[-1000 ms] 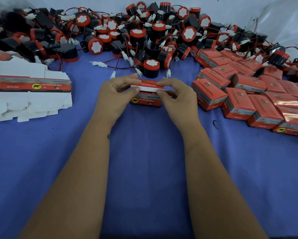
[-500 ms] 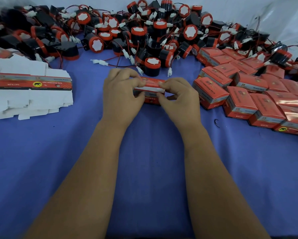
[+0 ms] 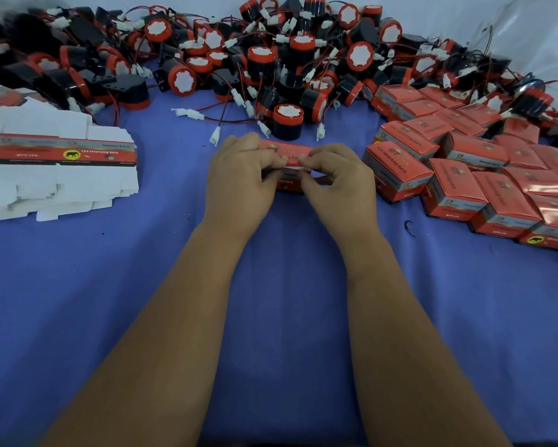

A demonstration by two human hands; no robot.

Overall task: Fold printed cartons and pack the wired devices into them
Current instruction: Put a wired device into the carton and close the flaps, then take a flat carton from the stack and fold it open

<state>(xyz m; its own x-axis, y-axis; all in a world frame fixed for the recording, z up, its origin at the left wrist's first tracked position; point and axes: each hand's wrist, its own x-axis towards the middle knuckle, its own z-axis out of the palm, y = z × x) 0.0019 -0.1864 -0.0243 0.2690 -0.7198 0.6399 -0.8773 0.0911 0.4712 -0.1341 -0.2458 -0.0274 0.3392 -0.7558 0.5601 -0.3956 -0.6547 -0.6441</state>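
Note:
Both hands hold one red printed carton [image 3: 291, 153] at the middle of the blue table. My left hand [image 3: 239, 179] grips its left end, and my right hand [image 3: 339, 182] pinches its right end, thumbs meeting on the top flap. Most of the carton is hidden behind my fingers. Just beyond it stands a black wired device with a red cap [image 3: 288, 121]. A big heap of the same wired devices [image 3: 271, 59] fills the far side.
A stack of flat white carton blanks [image 3: 55, 175] with a red printed strip lies at the left. Several closed red cartons [image 3: 465, 169] are grouped at the right. The blue cloth [image 3: 287, 301] covers the table nearer me.
My hands have closed in over the carton and folded its top flap down. The carton sits lower and is more covered by my fingers than a second ago.

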